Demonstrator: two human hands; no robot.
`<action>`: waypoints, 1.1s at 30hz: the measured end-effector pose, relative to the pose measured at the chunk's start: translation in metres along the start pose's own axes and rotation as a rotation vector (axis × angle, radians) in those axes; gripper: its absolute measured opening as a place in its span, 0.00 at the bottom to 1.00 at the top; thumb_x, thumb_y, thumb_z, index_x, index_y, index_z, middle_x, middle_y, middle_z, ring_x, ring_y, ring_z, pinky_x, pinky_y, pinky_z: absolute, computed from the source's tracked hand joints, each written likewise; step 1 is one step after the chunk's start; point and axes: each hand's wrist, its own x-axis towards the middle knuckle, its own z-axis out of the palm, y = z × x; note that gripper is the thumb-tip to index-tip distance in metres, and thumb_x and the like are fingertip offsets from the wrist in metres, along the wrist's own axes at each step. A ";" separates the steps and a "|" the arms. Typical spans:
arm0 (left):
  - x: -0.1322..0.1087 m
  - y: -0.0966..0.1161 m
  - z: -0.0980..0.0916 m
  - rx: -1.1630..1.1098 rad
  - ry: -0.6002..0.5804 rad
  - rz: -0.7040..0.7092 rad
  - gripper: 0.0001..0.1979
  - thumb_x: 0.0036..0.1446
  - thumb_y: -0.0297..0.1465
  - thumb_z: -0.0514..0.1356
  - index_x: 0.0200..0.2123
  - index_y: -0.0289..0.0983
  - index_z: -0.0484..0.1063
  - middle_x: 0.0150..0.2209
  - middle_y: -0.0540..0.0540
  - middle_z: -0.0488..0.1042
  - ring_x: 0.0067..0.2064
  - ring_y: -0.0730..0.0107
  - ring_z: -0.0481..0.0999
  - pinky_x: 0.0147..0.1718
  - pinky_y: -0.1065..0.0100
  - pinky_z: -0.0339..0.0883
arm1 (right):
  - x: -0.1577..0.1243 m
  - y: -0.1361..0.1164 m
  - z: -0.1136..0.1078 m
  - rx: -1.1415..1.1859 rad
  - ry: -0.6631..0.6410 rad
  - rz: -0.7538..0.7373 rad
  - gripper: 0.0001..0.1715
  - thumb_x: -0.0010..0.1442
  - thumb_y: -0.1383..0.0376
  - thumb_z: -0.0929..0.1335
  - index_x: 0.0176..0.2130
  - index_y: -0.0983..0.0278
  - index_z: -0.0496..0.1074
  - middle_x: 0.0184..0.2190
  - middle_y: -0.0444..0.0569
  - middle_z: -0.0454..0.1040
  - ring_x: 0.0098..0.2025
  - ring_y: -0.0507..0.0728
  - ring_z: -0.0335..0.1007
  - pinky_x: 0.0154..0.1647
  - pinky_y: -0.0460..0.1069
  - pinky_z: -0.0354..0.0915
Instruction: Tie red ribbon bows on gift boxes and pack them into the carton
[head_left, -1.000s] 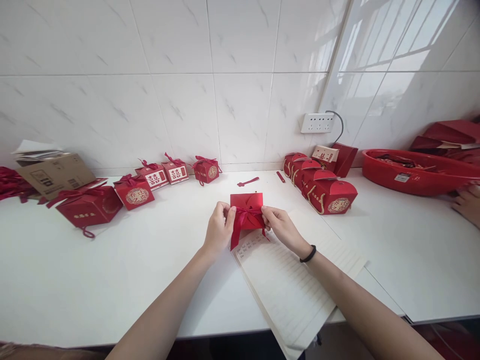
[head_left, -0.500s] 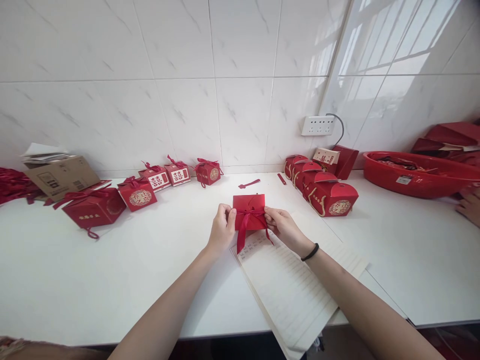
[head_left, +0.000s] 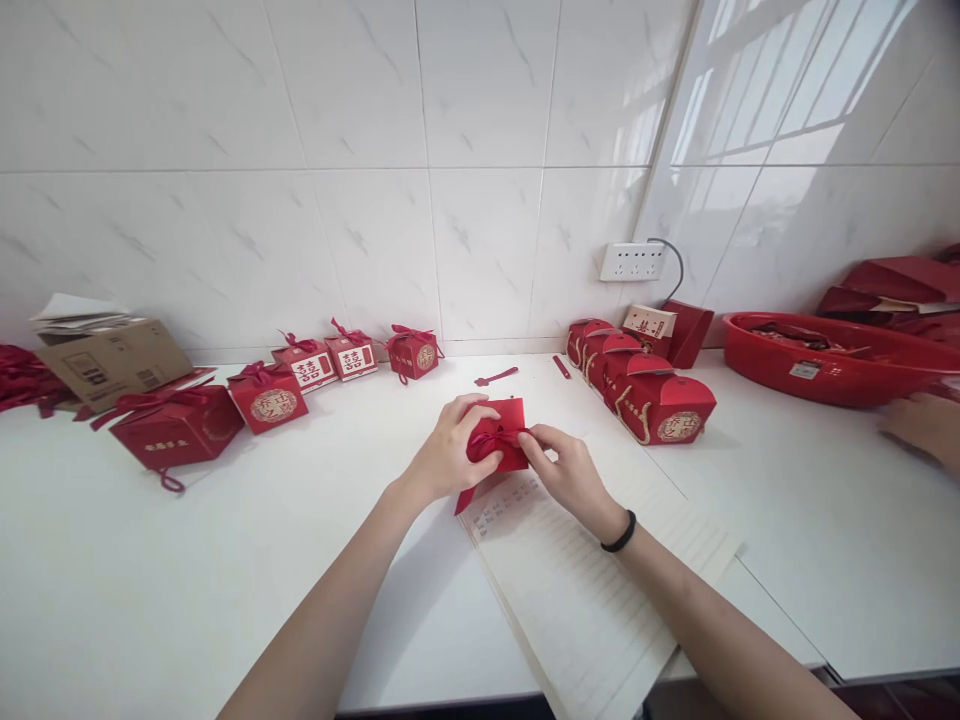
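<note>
A small red gift box [head_left: 512, 412] stands in front of me, tied with a dark red ribbon [head_left: 501, 440]. My left hand [head_left: 450, 452] is closed around the box's left side, its fingers reaching over the top and the thumb near the ribbon's knot. One ribbon tail hangs below that hand. At the box's right edge, my right hand [head_left: 568, 472] pinches the ribbon between thumb and forefinger. Part of the box and the left of the bow are hidden behind my left fingers. Lined paper [head_left: 592, 580] lies under the box and my right forearm.
Finished red boxes [head_left: 268, 397] with bows stand at left beside a cardboard box [head_left: 112, 365]. A row of red boxes with gold cords [head_left: 667, 405] is at right, near a red basin [head_left: 810, 375]. Another person's hand [head_left: 922, 425] is at the far right. Ribbon scraps [head_left: 496, 377] lie behind.
My left hand has shifted from the box's left edge to wrap over its front and top. My right fingers have moved in onto the ribbon. The other person's hand has moved left.
</note>
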 end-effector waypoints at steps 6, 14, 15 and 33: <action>-0.006 0.001 0.009 0.013 0.086 0.016 0.13 0.53 0.30 0.59 0.43 0.41 0.66 0.52 0.43 0.62 0.55 0.58 0.61 0.53 0.54 0.61 | -0.003 -0.006 -0.004 -0.177 0.132 -0.112 0.20 0.62 0.54 0.59 0.26 0.61 0.66 0.24 0.49 0.65 0.28 0.56 0.62 0.31 0.50 0.59; -0.006 -0.002 0.009 -0.008 0.086 -0.031 0.12 0.53 0.31 0.59 0.43 0.41 0.67 0.53 0.44 0.61 0.56 0.58 0.60 0.55 0.55 0.58 | 0.005 0.007 -0.006 0.122 0.118 0.169 0.21 0.54 0.48 0.66 0.30 0.64 0.72 0.30 0.50 0.72 0.31 0.57 0.66 0.33 0.50 0.62; -0.006 -0.002 0.009 -0.012 0.084 -0.041 0.13 0.53 0.31 0.59 0.43 0.41 0.66 0.53 0.44 0.61 0.57 0.58 0.59 0.55 0.54 0.58 | 0.006 0.010 -0.005 0.169 0.110 0.210 0.23 0.52 0.47 0.66 0.29 0.65 0.71 0.29 0.50 0.71 0.31 0.56 0.65 0.33 0.50 0.62; 0.013 0.017 -0.005 0.208 -0.008 -0.274 0.43 0.33 0.43 0.68 0.55 0.39 0.60 0.50 0.38 0.66 0.53 0.46 0.64 0.51 0.51 0.62 | 0.011 0.045 -0.012 0.003 0.164 0.395 0.22 0.39 0.46 0.61 0.24 0.61 0.66 0.22 0.53 0.70 0.27 0.62 0.67 0.30 0.56 0.63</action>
